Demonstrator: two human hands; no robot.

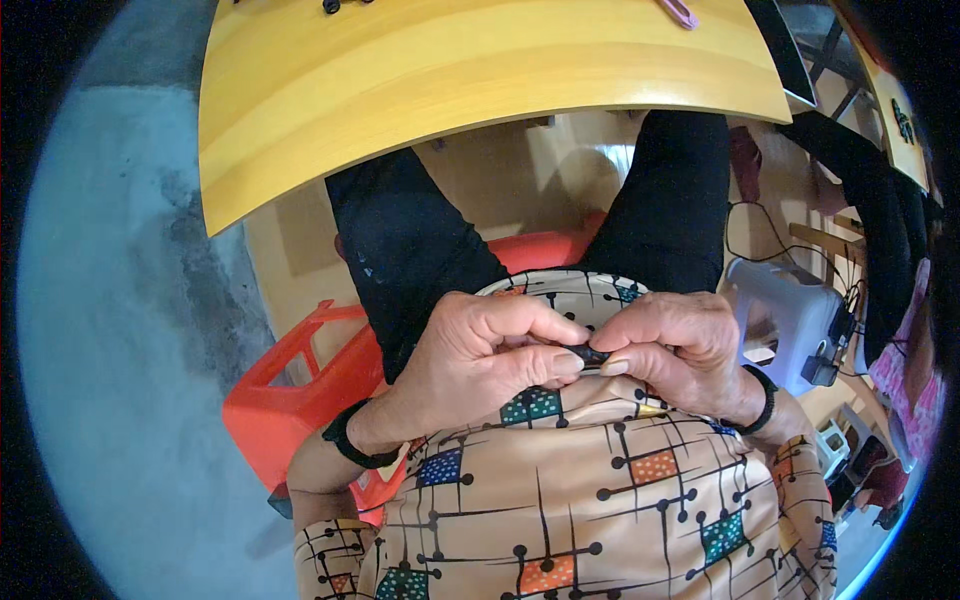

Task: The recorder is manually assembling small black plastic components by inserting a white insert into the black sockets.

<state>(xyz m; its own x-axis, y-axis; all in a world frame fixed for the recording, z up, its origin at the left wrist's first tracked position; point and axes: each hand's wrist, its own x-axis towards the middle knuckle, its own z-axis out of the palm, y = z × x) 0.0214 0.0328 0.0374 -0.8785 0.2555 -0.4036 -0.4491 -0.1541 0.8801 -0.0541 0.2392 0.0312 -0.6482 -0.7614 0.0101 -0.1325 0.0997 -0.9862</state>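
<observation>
My left hand [492, 347] and my right hand [668, 345] meet in front of my belly, above my lap. Thumb and index finger of each are pinched on the same small black piece [591, 355]. Only a dark sliver of it shows between the fingertips, too little to tell its kind. Both hands are apart from the table, on my side of its near edge.
A yellow wooden table [480, 70] stands ahead, with small black parts [332, 6] and a pink looped item [680, 13] at its far side. I sit on a red plastic stool [290, 375]. To the right are a pale stool [785, 310], black cables and another person's dark-clothed limb [860, 165].
</observation>
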